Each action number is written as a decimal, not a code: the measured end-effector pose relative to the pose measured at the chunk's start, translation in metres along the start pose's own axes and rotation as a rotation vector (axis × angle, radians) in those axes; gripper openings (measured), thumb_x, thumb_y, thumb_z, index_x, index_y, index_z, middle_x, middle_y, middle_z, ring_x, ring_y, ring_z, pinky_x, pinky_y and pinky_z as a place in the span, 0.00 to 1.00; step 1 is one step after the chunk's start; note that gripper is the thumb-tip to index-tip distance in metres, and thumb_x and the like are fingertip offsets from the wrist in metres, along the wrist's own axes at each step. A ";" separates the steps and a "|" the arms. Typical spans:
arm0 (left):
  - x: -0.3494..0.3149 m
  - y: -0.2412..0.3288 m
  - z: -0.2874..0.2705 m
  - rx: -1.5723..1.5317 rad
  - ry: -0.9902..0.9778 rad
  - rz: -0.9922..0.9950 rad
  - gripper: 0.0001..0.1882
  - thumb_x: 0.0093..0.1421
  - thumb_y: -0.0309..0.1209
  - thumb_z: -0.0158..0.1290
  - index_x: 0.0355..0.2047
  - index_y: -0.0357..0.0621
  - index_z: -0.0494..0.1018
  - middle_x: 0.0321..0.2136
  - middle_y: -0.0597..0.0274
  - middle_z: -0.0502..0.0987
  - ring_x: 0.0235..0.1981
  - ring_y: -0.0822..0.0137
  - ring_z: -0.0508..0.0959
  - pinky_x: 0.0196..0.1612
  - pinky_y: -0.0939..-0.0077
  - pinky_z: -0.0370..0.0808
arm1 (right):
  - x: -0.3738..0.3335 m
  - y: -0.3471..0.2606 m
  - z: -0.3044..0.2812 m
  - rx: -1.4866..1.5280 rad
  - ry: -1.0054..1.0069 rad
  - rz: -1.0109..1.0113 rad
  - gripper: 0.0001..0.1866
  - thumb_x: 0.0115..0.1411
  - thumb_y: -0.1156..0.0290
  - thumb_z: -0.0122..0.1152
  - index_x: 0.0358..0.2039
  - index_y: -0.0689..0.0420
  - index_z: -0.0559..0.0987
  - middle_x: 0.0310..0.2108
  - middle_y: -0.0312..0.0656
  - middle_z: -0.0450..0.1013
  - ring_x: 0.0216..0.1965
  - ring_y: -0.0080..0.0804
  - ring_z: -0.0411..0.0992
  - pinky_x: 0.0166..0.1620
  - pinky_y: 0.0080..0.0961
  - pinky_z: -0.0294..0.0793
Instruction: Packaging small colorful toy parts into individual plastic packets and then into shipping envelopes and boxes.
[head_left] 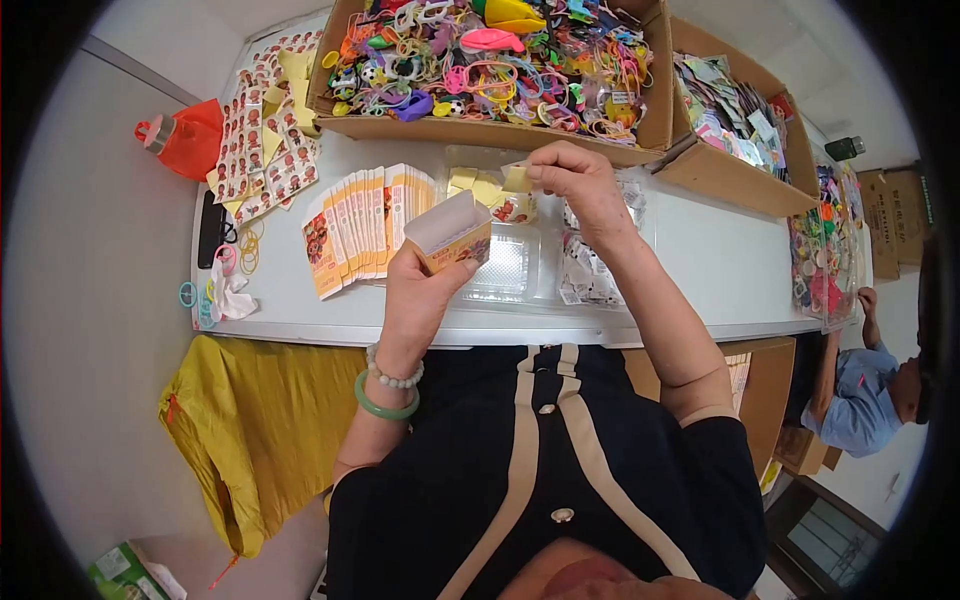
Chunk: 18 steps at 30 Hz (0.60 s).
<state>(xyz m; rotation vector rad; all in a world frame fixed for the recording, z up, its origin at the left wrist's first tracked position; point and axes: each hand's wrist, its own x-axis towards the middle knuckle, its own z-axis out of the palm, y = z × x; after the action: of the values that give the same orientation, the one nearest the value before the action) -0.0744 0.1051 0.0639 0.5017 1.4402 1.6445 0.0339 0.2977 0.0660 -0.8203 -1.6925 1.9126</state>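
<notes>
A small packing workshop: a white table (700, 270) carries cardboard boxes of bright plastic toys (490, 60) at twelve o'clock, stacked flat cartons (365, 225) at eleven, sticker sheets (265, 130) at ten, and another seated worker (870, 385) at four.

light: bright, even | shadows: soft | edges: fisheye bending, black corners | focus: mostly sharp
</notes>
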 end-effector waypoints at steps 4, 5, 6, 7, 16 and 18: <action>0.002 -0.004 -0.001 0.002 -0.004 -0.016 0.21 0.52 0.18 0.54 0.48 0.34 0.68 0.43 0.58 0.75 0.43 0.70 0.75 0.46 0.78 0.73 | -0.001 -0.002 -0.001 0.022 0.087 -0.102 0.03 0.51 0.76 0.59 0.28 0.59 0.78 0.27 0.31 0.71 0.31 0.17 0.66 0.37 0.17 0.65; 0.004 -0.006 -0.002 0.008 -0.012 -0.006 0.21 0.52 0.18 0.54 0.48 0.34 0.68 0.43 0.59 0.75 0.43 0.70 0.75 0.46 0.78 0.73 | 0.005 0.002 -0.005 -0.244 0.046 -0.250 0.03 0.51 0.78 0.58 0.28 0.60 0.77 0.29 0.32 0.71 0.31 0.18 0.67 0.37 0.18 0.66; 0.004 -0.008 -0.002 0.014 -0.021 0.003 0.21 0.52 0.18 0.54 0.48 0.33 0.68 0.43 0.59 0.75 0.43 0.70 0.75 0.47 0.78 0.72 | 0.007 0.007 -0.008 -0.513 0.004 -0.395 0.02 0.51 0.79 0.56 0.28 0.60 0.76 0.30 0.33 0.71 0.30 0.18 0.68 0.36 0.18 0.67; 0.005 -0.006 -0.001 0.012 -0.029 0.002 0.21 0.52 0.18 0.54 0.48 0.33 0.68 0.43 0.59 0.75 0.43 0.70 0.75 0.47 0.78 0.72 | 0.009 0.013 -0.007 -0.516 0.011 -0.394 0.02 0.51 0.79 0.56 0.28 0.60 0.76 0.30 0.33 0.71 0.30 0.18 0.68 0.36 0.18 0.67; 0.017 -0.009 0.003 0.245 -0.171 0.233 0.20 0.48 0.17 0.56 0.44 0.37 0.71 0.54 0.50 0.64 0.55 0.67 0.67 0.50 0.78 0.67 | -0.007 -0.005 0.008 0.013 -0.181 0.098 0.03 0.51 0.80 0.58 0.26 0.58 0.73 0.30 0.35 0.73 0.32 0.17 0.71 0.37 0.15 0.69; 0.021 -0.002 0.006 0.251 -0.230 0.154 0.19 0.47 0.17 0.56 0.42 0.36 0.72 0.49 0.53 0.69 0.50 0.69 0.70 0.47 0.80 0.67 | -0.008 0.003 0.009 0.022 -0.189 0.046 0.03 0.52 0.80 0.58 0.26 0.58 0.74 0.27 0.33 0.73 0.31 0.17 0.70 0.36 0.14 0.68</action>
<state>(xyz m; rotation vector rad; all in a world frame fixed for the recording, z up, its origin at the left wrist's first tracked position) -0.0808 0.1258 0.0582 0.9336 1.4704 1.4732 0.0333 0.2851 0.0649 -0.6950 -1.7713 2.0936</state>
